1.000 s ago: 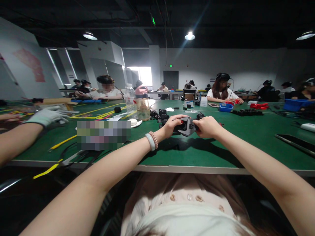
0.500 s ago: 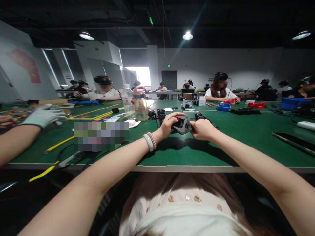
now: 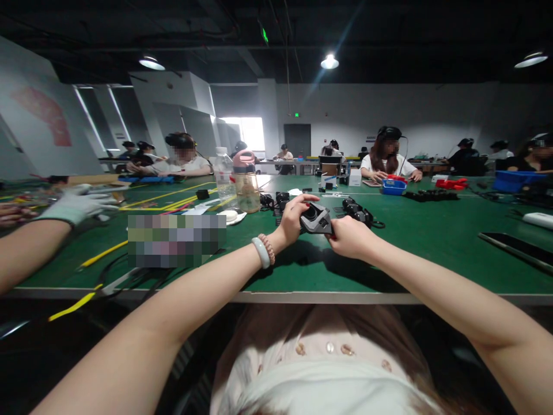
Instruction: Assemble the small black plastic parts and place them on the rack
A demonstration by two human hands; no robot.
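Note:
Above the green table, both my hands grip one dark grey, angular plastic part (image 3: 318, 220) with a round opening in its face. My left hand (image 3: 294, 220) wraps around its left side, fingers over the top edge. At its lower right corner, my right hand (image 3: 352, 235) is closed on the edge; the fingertips are partly hidden behind the part. Just behind it lie black assembled pieces (image 3: 358, 212) to the right. More black pieces (image 3: 283, 202) stand behind my left hand.
A pink-lidded bottle (image 3: 247, 184) and a clear water bottle (image 3: 223, 176) stand left of my hands. A co-worker's gloved hand (image 3: 80, 206) is at the far left. Blue bins (image 3: 393, 187), a phone (image 3: 516, 251) and yellow-sleeved cables (image 3: 106, 253) lie around the green table (image 3: 423, 253).
The grey part has tilted and shifted slightly left, showing more of its face. My right hand has moved a little left and down with it.

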